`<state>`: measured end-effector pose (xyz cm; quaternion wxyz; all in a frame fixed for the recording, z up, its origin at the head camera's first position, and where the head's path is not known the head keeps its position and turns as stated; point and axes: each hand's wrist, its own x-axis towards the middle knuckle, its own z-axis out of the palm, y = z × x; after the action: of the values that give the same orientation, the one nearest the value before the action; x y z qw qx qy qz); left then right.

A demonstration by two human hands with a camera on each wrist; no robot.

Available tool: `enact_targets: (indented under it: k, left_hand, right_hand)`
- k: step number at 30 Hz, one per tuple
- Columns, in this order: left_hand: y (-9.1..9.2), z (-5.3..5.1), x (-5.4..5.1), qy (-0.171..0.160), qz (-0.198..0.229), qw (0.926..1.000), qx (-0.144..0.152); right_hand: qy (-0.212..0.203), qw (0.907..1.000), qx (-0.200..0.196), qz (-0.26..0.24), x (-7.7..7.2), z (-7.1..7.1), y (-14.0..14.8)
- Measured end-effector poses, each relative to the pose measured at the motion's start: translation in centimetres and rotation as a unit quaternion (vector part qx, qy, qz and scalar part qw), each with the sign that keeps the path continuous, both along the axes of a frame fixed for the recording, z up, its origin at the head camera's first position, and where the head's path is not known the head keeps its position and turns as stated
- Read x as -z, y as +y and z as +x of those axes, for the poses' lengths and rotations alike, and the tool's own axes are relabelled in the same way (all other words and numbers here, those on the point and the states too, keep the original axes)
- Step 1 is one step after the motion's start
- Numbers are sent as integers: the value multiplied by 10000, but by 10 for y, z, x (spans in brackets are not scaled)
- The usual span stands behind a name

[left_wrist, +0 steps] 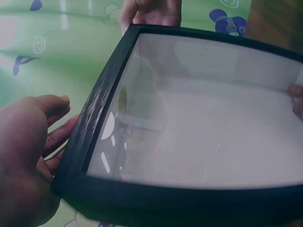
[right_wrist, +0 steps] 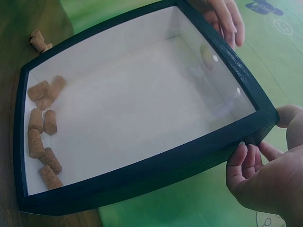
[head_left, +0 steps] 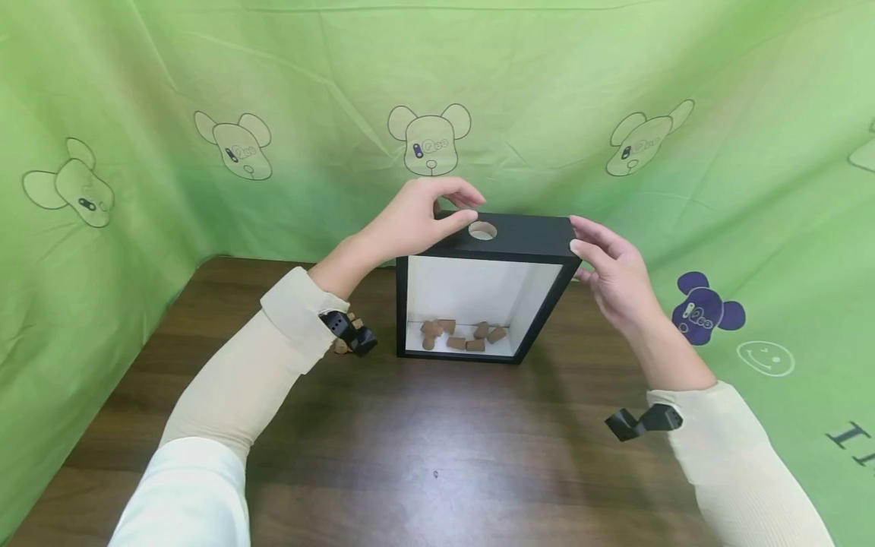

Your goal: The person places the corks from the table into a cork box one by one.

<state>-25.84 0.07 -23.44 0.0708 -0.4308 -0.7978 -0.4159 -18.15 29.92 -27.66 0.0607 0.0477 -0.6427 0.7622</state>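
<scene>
A black-framed shadow box (head_left: 533, 237) with a clear front and white inside stands upright on the table. Its top has a round hole (head_left: 482, 231). Several corks (head_left: 475, 345) lie along the bottom inside, also seen in the right wrist view as brown corks (right_wrist: 35, 143). Over the top's left part is my left hand (head_left: 413, 216), thumb and fingers extended near the hole and nothing visible between them. My right hand (head_left: 618, 281) holds the upper right corner, thumb in front and fingers around the side; in the right wrist view its fingers (right_wrist: 251, 158) touch the frame.
More corks (right_wrist: 38, 41) lie on the wooden table (head_left: 437, 441) left of the box, partly hidden behind my left wrist in the head view. Green cloth (head_left: 328, 99) with printed bear faces hangs behind and at both sides. A black wrist camera (head_left: 642, 422) sits on each sleeve.
</scene>
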Motion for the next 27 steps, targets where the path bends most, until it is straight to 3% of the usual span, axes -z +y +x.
enact_targets:
  k: [13, 21, 27]
  left_hand:
    - [-58, 5, -3, 37, -540, 9973, -492]
    - [-91, 1, 18, 154, -510, 9956, -774]
    - [-112, 5, 33, -92, -433, 9944, -957]
  right_hand:
    - [9, 10000, 39, -85, 1, 1, 3]
    - [22, 10000, 37, -72, 1, 0, 1]
    - [2, 10000, 41, -29, 1, 1, 0]
